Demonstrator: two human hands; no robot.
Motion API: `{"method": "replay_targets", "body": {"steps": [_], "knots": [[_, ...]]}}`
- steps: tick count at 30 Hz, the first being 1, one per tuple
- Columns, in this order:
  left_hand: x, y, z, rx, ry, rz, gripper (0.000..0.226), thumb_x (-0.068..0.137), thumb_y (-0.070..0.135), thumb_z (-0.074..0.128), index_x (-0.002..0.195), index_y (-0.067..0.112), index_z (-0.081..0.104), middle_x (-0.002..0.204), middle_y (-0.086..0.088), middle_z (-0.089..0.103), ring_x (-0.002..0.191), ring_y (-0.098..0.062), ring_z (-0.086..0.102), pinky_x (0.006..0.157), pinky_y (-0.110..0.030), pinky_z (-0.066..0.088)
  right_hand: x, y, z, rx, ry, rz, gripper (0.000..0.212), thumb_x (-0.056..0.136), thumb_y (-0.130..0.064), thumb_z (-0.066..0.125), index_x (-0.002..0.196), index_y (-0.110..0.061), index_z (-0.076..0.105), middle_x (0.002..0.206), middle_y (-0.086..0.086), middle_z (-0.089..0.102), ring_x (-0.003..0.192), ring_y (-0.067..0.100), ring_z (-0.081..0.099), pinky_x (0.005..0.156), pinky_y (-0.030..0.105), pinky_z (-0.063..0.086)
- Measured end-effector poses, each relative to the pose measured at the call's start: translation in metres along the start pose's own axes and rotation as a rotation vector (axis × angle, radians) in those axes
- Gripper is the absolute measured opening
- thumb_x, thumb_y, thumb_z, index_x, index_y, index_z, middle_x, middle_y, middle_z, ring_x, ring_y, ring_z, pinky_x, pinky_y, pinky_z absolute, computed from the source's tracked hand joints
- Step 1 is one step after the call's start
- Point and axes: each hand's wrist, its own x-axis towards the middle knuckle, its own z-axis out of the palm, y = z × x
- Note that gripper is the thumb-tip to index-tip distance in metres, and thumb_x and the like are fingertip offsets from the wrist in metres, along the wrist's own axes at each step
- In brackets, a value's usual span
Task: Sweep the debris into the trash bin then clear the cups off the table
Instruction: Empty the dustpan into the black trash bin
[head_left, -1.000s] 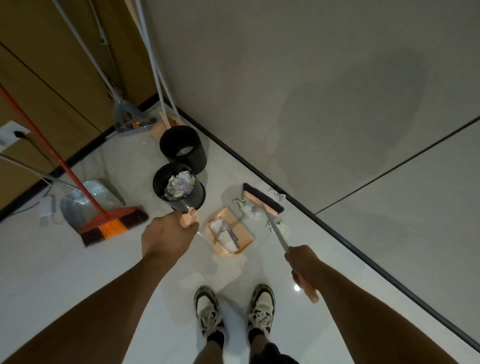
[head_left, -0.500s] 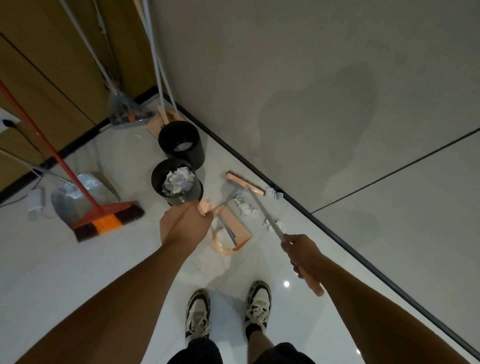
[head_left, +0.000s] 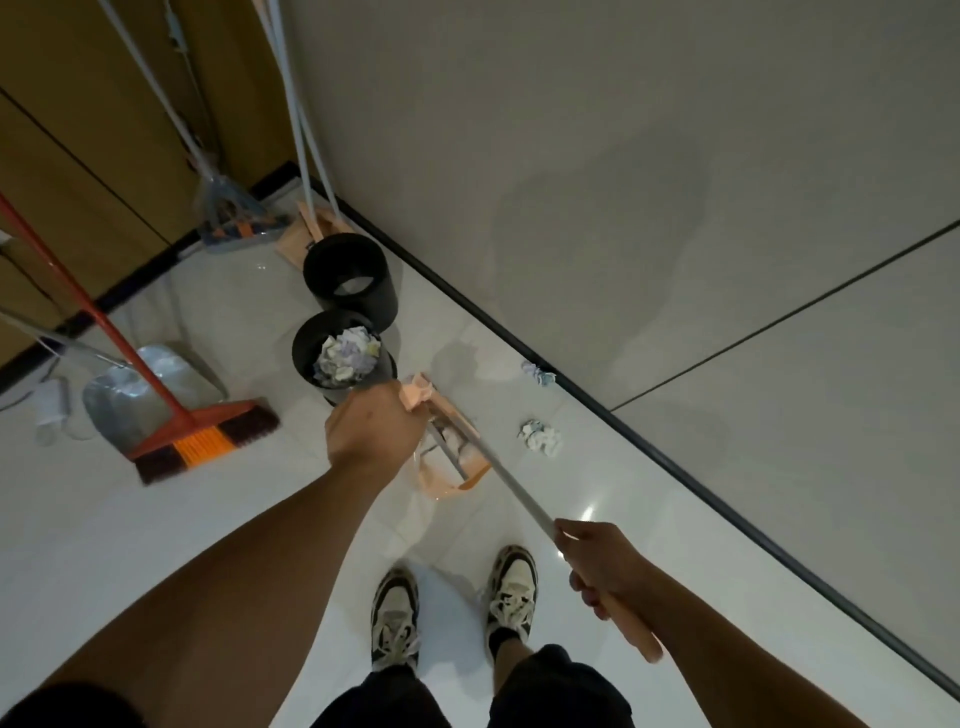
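Sweeping in progress — dustpan and broom in hand.
We note the left hand (head_left: 375, 427) gripping the peach dustpan (head_left: 451, 451) handle beside the full trash bin (head_left: 340, 358); the right hand (head_left: 602, 564) grips the broom handle (head_left: 511, 487). Two paper scraps (head_left: 541, 437) lie near the wall — unswept.

The broom head has swept from beside the wall into the peach dustpan (head_left: 451, 457); one paper wad went with it, and two wads (head_left: 540, 436) are left at centre right.
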Motion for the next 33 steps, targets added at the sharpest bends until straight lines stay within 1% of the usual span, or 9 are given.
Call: {"method": "replay_targets", "body": {"steps": [3,5,10,14,17,22,24,28,33], "knots": [[0.001,0.000,-0.001,-0.003,-0.061,-0.022,0.027,0.083,0.045,0.062,0.069,0.025,0.050,0.075,-0.006,0.065,0.064,-0.021,0.046,0.059,-0.028,0.036,-0.015,0.003,0.000,-0.007,0.072,-0.065,0.038,0.101,-0.032,0.049,0.139,-0.029,0.053,0.066,0.010,0.055,0.047,0.017,0.048,0.044,0.025,0.043],[0.000,-0.001,-0.005,-0.012,-0.072,-0.003,0.029,0.083,0.048,0.060,0.068,0.024,0.052,0.075,-0.007,0.065,0.065,-0.022,0.046,0.060,-0.029,0.037,-0.019,0.002,-0.001,0.006,0.134,-0.086,0.041,0.102,-0.027,0.047,0.143,-0.025,0.050,0.068,0.011,0.055,0.049,0.018,0.049,0.044,0.026,0.045],[0.006,-0.007,-0.019,0.056,-0.134,0.073,0.038,0.079,0.057,0.049,0.062,0.023,0.046,0.067,-0.001,0.060,0.063,-0.025,0.055,0.059,-0.029,0.045,-0.014,0.003,-0.013,0.042,0.265,-0.032,0.025,0.101,-0.017,0.045,0.119,-0.004,0.057,0.072,0.012,0.054,0.048,0.019,0.049,0.045,0.027,0.046],[0.008,-0.021,-0.018,0.084,-0.154,0.052,0.030,0.079,0.053,0.055,0.072,0.024,0.056,0.065,0.003,0.058,0.059,-0.022,0.055,0.057,-0.029,0.044,-0.002,0.015,-0.016,0.154,0.247,0.048,0.021,0.097,-0.012,0.048,0.106,0.005,0.055,0.063,0.012,0.051,0.044,0.020,0.047,0.044,0.027,0.043],[0.003,-0.033,-0.009,0.186,-0.147,0.083,0.027,0.084,0.048,0.050,0.077,0.023,0.057,0.077,-0.004,0.063,0.071,-0.027,0.059,0.063,-0.030,0.041,0.003,0.023,0.000,0.192,0.157,0.024,0.012,0.097,-0.010,0.049,0.103,-0.002,0.056,0.056,0.009,0.049,0.041,0.018,0.046,0.042,0.027,0.041],[0.000,-0.037,-0.005,0.159,-0.133,0.064,0.031,0.083,0.052,0.048,0.068,0.025,0.048,0.066,0.001,0.054,0.062,-0.022,0.054,0.059,-0.028,0.040,0.004,0.023,0.021,0.135,0.024,-0.020,0.015,0.095,-0.013,0.055,0.107,-0.007,0.060,0.053,0.007,0.047,0.039,0.017,0.044,0.040,0.024,0.039],[0.000,-0.033,-0.006,0.131,-0.131,0.061,0.034,0.082,0.051,0.051,0.063,0.024,0.043,0.064,0.001,0.052,0.064,-0.025,0.057,0.059,-0.028,0.039,0.000,0.020,0.019,0.139,-0.006,-0.017,0.021,0.095,-0.017,0.057,0.116,-0.019,0.059,0.054,0.006,0.052,0.039,0.015,0.045,0.040,0.024,0.041],[-0.005,-0.032,-0.008,0.058,-0.090,0.043,0.035,0.076,0.053,0.062,0.064,0.027,0.042,0.065,0.001,0.052,0.066,-0.025,0.054,0.059,-0.028,0.036,-0.013,0.016,0.012,0.127,0.005,-0.014,0.032,0.094,-0.025,0.057,0.126,-0.022,0.060,0.054,0.005,0.056,0.041,0.014,0.046,0.042,0.025,0.040],[-0.005,-0.043,-0.011,0.026,-0.056,0.054,0.035,0.077,0.058,0.058,0.069,0.025,0.049,0.075,-0.005,0.065,0.076,-0.030,0.063,0.062,-0.030,0.041,-0.018,-0.013,0.004,0.004,0.117,-0.123,0.038,0.097,-0.017,0.056,0.134,-0.017,0.054,0.064,0.010,0.054,0.043,0.018,0.049,0.042,0.026,0.045]]}}
